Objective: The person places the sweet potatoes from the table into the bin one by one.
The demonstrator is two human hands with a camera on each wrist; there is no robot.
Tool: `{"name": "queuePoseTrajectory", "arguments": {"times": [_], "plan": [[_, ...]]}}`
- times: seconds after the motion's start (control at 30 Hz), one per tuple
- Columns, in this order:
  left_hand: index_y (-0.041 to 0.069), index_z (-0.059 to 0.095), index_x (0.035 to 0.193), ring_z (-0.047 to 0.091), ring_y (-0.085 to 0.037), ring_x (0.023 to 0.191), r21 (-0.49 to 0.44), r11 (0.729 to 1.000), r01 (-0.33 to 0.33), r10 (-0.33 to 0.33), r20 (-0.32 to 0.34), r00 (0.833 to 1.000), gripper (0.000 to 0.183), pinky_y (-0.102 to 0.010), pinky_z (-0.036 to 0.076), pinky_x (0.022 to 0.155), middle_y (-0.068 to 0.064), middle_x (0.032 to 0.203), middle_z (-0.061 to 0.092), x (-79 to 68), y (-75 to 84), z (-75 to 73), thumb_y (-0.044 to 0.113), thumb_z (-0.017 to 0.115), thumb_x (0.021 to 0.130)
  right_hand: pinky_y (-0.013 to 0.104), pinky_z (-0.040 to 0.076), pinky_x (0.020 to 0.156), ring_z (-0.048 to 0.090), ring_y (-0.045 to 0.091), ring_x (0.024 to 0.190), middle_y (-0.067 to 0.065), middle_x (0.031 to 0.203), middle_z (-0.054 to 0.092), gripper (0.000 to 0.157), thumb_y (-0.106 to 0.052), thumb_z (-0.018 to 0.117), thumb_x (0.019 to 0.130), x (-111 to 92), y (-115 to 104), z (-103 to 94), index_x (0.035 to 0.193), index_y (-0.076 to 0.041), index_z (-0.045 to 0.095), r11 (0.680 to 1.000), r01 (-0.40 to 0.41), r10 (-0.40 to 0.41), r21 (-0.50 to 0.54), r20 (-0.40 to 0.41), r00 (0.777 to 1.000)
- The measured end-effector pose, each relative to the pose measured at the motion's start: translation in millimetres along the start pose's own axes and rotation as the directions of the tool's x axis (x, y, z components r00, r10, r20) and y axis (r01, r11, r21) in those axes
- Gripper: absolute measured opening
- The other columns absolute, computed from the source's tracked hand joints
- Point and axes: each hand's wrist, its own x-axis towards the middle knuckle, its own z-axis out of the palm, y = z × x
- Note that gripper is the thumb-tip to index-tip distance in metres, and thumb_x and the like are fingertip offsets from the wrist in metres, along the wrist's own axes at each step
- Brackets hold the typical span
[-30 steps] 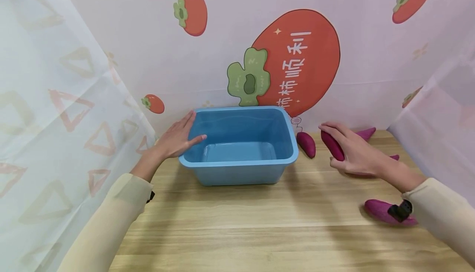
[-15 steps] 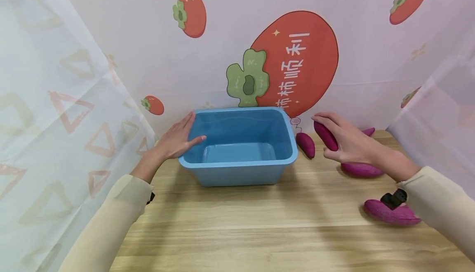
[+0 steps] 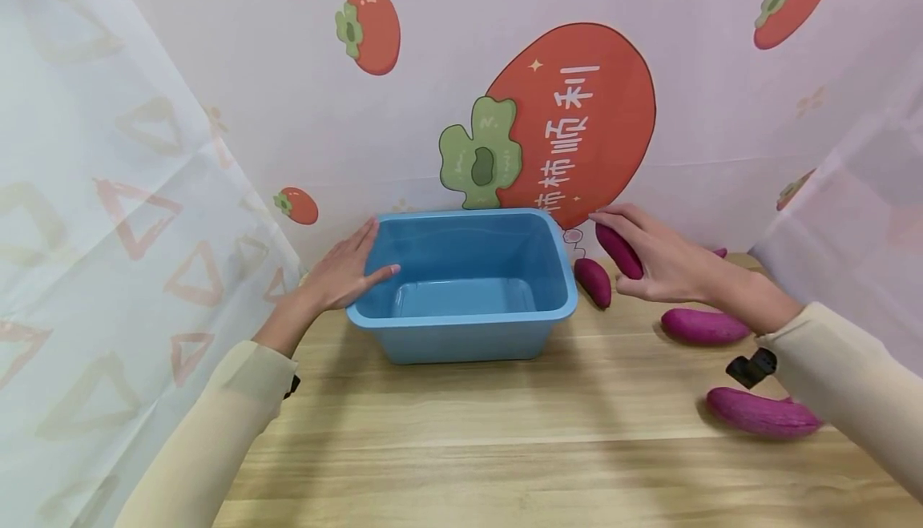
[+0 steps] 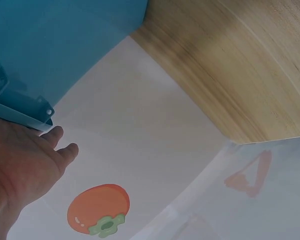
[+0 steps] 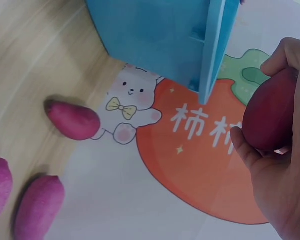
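My left hand (image 3: pixel 344 272) rests on the left rim of a blue plastic basin (image 3: pixel 461 344), its fingers straight along the edge and the thumb over the inside. In the left wrist view, that hand (image 4: pixel 25 165) lies against the basin's rim from outside. My right hand (image 3: pixel 671 262) grips a purple sweet potato (image 3: pixel 618 252), raised to the right of the basin. Fingers and thumb wrap the sweet potato (image 5: pixel 270 115) in the right wrist view. Nothing shows inside the basin. A smaller sweet potato (image 3: pixel 594 282) lies on the table beside the basin's right wall.
More sweet potatoes lie on the right of the wooden table (image 3: pixel 461 448): one in the middle (image 3: pixel 703 327), one nearer the front (image 3: pixel 762 413), and the tip of another (image 3: pixel 721 252) behind my right wrist. Printed cloth walls (image 3: pixel 404 127) stand behind and at both sides.
My right hand has risen and moved left toward the basin with the sweet potato, uncovering more of the sweet potatoes below. The left hand stays on the rim.
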Motion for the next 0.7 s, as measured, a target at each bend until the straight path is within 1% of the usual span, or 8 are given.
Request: {"name": "queuePoseTrajectory", "arguments": {"times": [0.07,0.27,0.43,0.7], "plan": [[0.002,-0.002,0.169,0.006,-0.041,0.164,0.002,1.000,-0.003,0.003,-0.003,1.000,0.098,-0.064,0.013,0.129,-0.017,0.178,-0.001,-0.4,-0.1,0.0,0.062,0.044,0.106,0.052,0.063,0.080,0.054,0.036,0.121,0.023,0.146,0.049,0.091,-0.017,0.083,0.072,4.3,-0.4,-0.5,0.152,0.005,0.045,1.000,-0.016,0.016,0.006,0.016,1.000],[0.002,-0.003,0.169,0.006,-0.041,0.164,0.010,1.000,-0.002,0.002,0.000,1.000,0.099,-0.064,0.013,0.129,-0.017,0.178,-0.002,-0.4,0.0,0.4,0.063,0.044,0.106,0.056,0.061,0.087,0.052,0.037,0.126,0.022,0.148,0.049,0.094,-0.021,0.086,0.072,15.8,-3.4,-1.4,0.153,0.003,0.045,0.999,-0.048,0.047,0.020,0.051,0.998],[0.002,-0.002,0.169,0.006,-0.040,0.164,0.008,1.000,-0.002,0.002,0.000,1.000,0.099,-0.064,0.013,0.129,-0.016,0.178,-0.002,-1.2,0.0,0.4,0.063,0.044,0.105,0.055,0.063,0.085,0.053,0.038,0.125,0.022,0.148,0.049,0.095,-0.023,0.087,0.071,23.2,-5.9,-2.2,0.153,0.002,0.045,0.997,-0.074,0.072,0.026,0.073,0.995],[0.002,-0.001,0.169,0.007,-0.042,0.163,0.007,1.000,-0.012,0.012,-0.002,1.000,0.099,-0.065,0.014,0.129,-0.017,0.178,-0.001,0.2,-0.3,-0.2,0.063,0.045,0.105,0.054,0.062,0.089,0.052,0.035,0.126,0.018,0.151,0.047,0.093,-0.024,0.083,0.077,37.1,-9.9,-3.6,0.157,-0.002,0.042,0.990,-0.131,0.123,0.053,0.127,0.984]]}}
